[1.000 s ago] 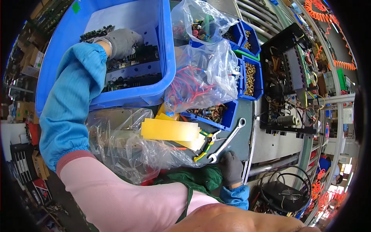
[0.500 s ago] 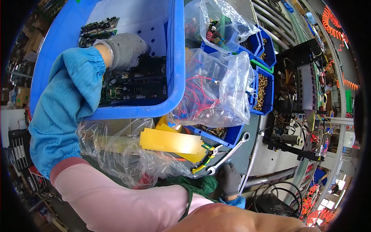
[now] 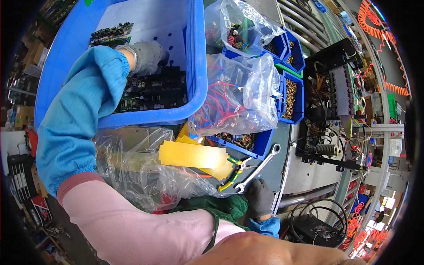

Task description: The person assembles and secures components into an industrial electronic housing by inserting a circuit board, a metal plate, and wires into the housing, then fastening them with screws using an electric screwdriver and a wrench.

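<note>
Evidently the left hand (image 3: 149, 58) is nearer: inside the blue bin (image 3: 150, 116), just beyond the dark circuit boards (image 3: 154, 92), whose long axes run roughly left–right. Its fingertips are hidden; grip closure indeterminable. Right hand (image 3: 261, 197) beside combination wrench (image 3: 258, 168), grip likewise unclear. Overlapping boards hard to separate.

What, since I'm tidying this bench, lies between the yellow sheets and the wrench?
Pliers with green-and-yellow handles lie between the yellow sheets and the wrench, as the head view shows.
</note>
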A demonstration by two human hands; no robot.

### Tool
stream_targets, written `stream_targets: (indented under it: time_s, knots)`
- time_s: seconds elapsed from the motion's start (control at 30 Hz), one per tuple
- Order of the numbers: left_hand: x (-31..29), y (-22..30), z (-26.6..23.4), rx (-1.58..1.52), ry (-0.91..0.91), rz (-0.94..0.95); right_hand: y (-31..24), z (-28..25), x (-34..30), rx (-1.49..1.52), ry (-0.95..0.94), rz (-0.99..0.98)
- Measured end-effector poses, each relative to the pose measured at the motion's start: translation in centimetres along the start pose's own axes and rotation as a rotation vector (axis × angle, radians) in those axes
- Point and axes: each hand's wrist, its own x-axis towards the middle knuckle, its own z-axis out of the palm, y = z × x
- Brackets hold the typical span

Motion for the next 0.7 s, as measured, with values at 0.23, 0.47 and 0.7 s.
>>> stream_targets:
  time_s: [0.23,0.47,0.7]
  knots:
    - [0.2,0.0,-0.5,0.126,0.044,-0.056,0.4,1.1,0.6,0.016,0.050,-0.017]
    - [0.2,0.3,-0.9,0.099,-0.010,-0.008,0.2,0.6,0.3,0.032,0.031,-0.008]
    - [-1.0,1.8,-2.9,0.206,0.181,-0.070,1.1,1.0,-0.7,0.057,0.045,-0.022]
